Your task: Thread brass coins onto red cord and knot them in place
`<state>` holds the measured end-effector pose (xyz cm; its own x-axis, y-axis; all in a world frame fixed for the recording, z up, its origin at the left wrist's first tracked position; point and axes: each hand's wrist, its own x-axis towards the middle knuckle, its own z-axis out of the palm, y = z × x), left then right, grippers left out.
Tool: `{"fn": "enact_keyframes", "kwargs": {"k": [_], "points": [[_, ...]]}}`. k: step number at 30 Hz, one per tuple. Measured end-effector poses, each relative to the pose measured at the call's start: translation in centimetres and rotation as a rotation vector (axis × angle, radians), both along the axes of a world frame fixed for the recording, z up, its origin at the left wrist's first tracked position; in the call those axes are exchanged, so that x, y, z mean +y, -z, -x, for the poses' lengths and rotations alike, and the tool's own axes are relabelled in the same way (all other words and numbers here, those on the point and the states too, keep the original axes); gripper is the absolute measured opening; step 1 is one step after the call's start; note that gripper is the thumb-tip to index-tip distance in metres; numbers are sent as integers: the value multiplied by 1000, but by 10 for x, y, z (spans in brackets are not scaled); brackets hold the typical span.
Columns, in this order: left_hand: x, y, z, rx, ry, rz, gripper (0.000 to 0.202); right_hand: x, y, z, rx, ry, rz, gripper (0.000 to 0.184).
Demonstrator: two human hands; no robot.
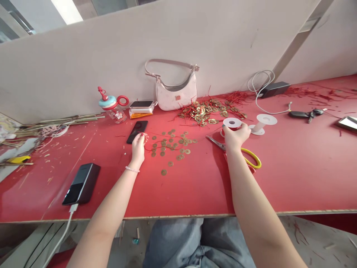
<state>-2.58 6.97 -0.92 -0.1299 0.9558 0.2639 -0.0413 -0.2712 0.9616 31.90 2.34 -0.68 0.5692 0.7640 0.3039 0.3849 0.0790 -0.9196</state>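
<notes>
My left hand (138,145) is closed in a pinch on a thin red string (156,143) that trails right across several loose brass coins (173,145) on the red table (181,186). My right hand (235,136) is wrapped round a spool of red string (232,123) with a white top, standing on the table. Yellow-handled scissors (245,154) lie partly under my right wrist. An empty white spool (263,123) stands just right of that hand.
A heap of coins tied with red string (210,108) lies in front of a pale handbag (175,91). A dark phone (137,131), a power bank (82,183) on a cable, a bottle (113,106), a charger (275,89), keys (305,113) and sticks (55,123) lie around.
</notes>
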Motion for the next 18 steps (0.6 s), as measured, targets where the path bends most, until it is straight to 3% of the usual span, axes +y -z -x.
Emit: {"fn": "enact_keyframes", "kwargs": {"k": [4,6,8,10,12,16,18], "points": [[-14,-9,-11,218,55,-51,20,-7,-13,12,46,434,82,67],[-20,-12,-15,320,76,-92,23,-12,-22,24,-9,488,47,72],[-23,-14,-18,357,107,-119,25,-16,-31,37,-107,480,-23,62],[-25,-13,-21,369,154,-130,26,-19,-37,53,-337,393,-171,47],[-28,-13,-24,386,204,-138,26,-21,-39,70,-470,220,-286,33],[-40,-18,-33,400,304,-135,29,-23,-32,107,-568,-470,-273,15],[-47,-20,-38,412,368,-123,30,-24,-25,124,-521,-698,-217,18]]}}
